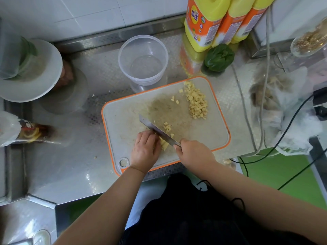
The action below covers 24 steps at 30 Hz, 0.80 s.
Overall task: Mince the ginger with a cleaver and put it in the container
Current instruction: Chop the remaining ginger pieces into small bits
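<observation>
A grey cutting board with an orange rim lies on the steel counter. My right hand grips the handle of a cleaver, whose blade runs diagonally across the board. My left hand presses down on uncut ginger strips just left of the blade, fingers curled. A few fresh ginger cubes lie on the blade's right side. A larger pile of diced ginger sits at the board's far right. An empty clear plastic container stands beyond the board.
Three yellow-orange bottles and a green pepper stand at the back right. Plastic bags and cables lie to the right. A white bowl with greens and a packet sit on the left.
</observation>
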Available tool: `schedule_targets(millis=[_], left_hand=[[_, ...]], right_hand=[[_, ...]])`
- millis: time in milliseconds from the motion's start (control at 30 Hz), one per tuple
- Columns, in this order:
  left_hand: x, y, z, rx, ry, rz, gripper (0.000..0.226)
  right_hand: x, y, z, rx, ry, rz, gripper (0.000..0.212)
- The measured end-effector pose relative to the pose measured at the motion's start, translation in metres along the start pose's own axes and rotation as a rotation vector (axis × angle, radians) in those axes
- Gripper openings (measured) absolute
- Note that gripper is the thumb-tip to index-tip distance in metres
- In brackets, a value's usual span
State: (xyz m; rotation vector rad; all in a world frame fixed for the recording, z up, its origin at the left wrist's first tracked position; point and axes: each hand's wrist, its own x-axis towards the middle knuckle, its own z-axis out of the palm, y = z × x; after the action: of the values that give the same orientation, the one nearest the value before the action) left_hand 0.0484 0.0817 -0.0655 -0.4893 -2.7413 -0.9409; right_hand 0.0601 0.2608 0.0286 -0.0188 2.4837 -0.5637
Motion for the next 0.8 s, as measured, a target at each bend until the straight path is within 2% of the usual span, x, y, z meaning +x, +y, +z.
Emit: schedule_targets(millis=[367,500,600,800], left_hand=[[0.0,-0.004,0.005,-0.024,0.002,-0.037,0.013],[-0.001,-0.004,0.006,0.001,0.007,-0.014,0.002],[-0.001,-0.005,0.002,-0.004,0.016,0.007,0.006],[-0.002,-0.004,-0.005,-0.012,0.016,0.018,0.008]], right_hand=[[0.01,-0.007,0.016,-0.059,-0.02,0.043,0.036],[0.023,0.003,0.007,0.074,-0.051,0.102,0.035],[0.021,0.007,0.0,0.17,-0.051,0.138,0.039],[-0.004,0.002,-0.001,0.029,-0.011,0.014,0.032]])
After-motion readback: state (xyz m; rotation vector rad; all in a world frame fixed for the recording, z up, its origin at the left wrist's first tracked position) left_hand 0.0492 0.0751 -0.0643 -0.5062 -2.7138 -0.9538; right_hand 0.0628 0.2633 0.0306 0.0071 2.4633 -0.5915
